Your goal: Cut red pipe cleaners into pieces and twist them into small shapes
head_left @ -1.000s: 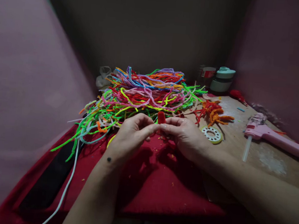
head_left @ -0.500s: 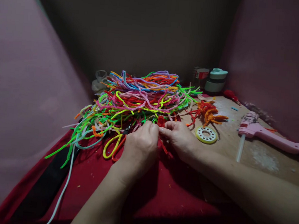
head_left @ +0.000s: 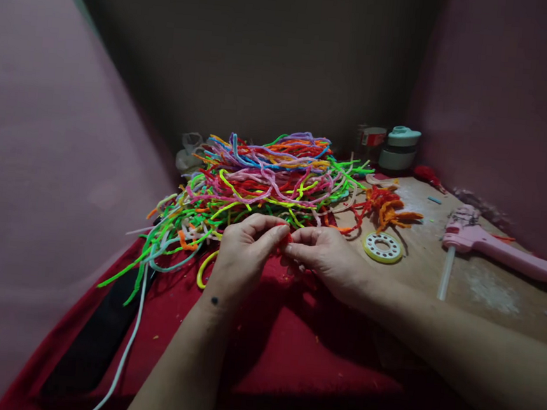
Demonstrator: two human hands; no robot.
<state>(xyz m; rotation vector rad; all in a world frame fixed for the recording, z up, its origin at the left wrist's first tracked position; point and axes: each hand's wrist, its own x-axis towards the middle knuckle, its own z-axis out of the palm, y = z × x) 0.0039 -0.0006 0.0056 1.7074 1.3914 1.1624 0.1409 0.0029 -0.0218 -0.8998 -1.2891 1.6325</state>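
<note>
My left hand (head_left: 243, 253) and my right hand (head_left: 329, 254) meet fingertip to fingertip over a red cloth (head_left: 290, 340). Both pinch a small red pipe cleaner piece (head_left: 290, 238), which barely shows between the fingers. Just behind the hands lies a big tangled pile of pipe cleaners (head_left: 266, 179) in green, yellow, pink, red, orange and blue. A yellow loop (head_left: 203, 269) lies on the cloth left of my left hand.
A white and yellow ring with holes (head_left: 383, 247) lies right of my right hand, beside orange and red scraps (head_left: 385, 208). A pink glue gun (head_left: 494, 247) rests on the wooden table (head_left: 486, 294). Containers (head_left: 400, 149) stand at the back. Pink walls close in both sides.
My left hand turned from knuckles-up back to a fingertip pinch. The red piece, which stood up above the fingers a second ago, is now almost hidden between both hands.
</note>
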